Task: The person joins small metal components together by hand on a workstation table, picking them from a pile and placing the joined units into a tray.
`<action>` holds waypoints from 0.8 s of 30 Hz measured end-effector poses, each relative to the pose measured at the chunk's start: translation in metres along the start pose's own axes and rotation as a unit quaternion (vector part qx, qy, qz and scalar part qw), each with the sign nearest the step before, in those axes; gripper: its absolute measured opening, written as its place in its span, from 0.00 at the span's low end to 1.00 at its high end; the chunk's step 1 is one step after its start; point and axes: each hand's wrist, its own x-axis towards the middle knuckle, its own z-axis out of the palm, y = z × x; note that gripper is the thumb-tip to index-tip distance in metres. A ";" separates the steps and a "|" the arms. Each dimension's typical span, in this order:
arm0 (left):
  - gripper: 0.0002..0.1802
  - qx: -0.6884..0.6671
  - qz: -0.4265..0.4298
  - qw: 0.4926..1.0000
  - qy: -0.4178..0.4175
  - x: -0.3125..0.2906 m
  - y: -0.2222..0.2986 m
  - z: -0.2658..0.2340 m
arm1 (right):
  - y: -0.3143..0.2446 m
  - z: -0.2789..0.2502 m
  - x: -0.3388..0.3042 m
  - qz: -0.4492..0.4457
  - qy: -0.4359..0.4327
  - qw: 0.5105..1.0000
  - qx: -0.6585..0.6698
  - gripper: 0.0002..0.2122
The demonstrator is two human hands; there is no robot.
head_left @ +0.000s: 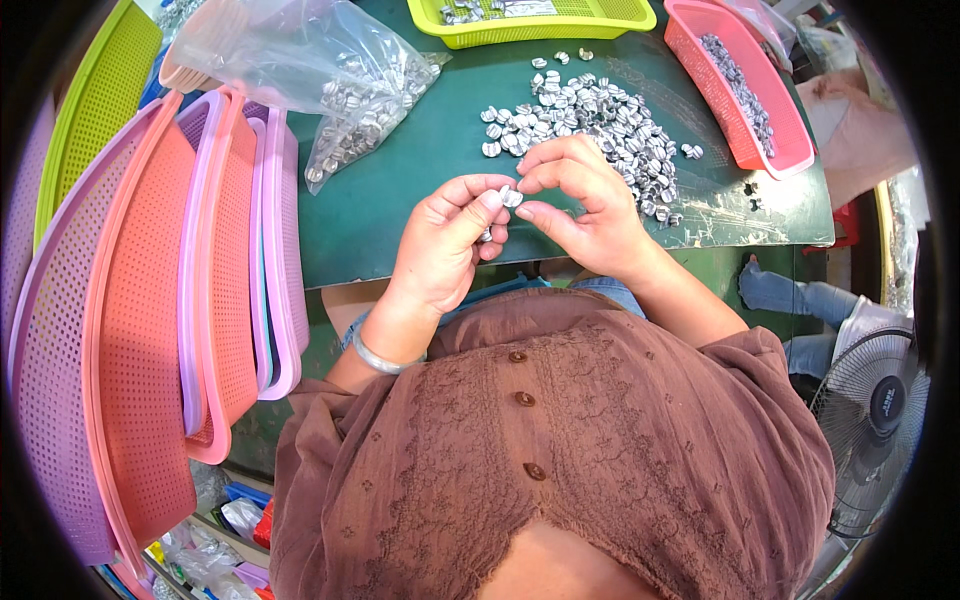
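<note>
Just past the table's near edge, my left hand [445,235] pinches a small silver-and-white ridged part [511,196] between thumb and forefinger. Another such piece [486,235] shows in its curled lower fingers. From the other side, my right hand [590,205] brings thumb and fingertips to the same pinched part, closed around its right end. Beyond my hands a loose heap of similar silver-and-white parts [625,135] spreads over the green table [400,215]. What the parts are I cannot make out.
A clear plastic bag [350,110] of parts lies at the left. Yellow-green [545,32] and pink [690,60] baskets with parts stand at the far side. Stacked pink and purple baskets [150,350] crowd the left. A fan [880,400] and another person's leg [790,290] are at right.
</note>
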 end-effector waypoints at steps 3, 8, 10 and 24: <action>0.09 0.039 0.036 0.999 0.010 -0.001 -0.002 0.002 | 0.000 0.000 -0.001 0.011 0.003 1.000 -0.001 0.10; 0.09 0.053 0.065 0.996 0.013 -0.001 -0.005 0.003 | 0.001 0.001 -0.003 0.013 0.007 1.000 0.007 0.11; 0.09 0.053 0.064 0.996 0.013 0.000 -0.006 0.003 | 0.001 0.001 -0.004 0.014 0.010 1.000 0.009 0.11; 0.09 0.027 0.051 0.998 0.003 0.001 -0.006 0.005 | -0.002 -0.001 -0.004 0.016 0.013 1.000 0.010 0.10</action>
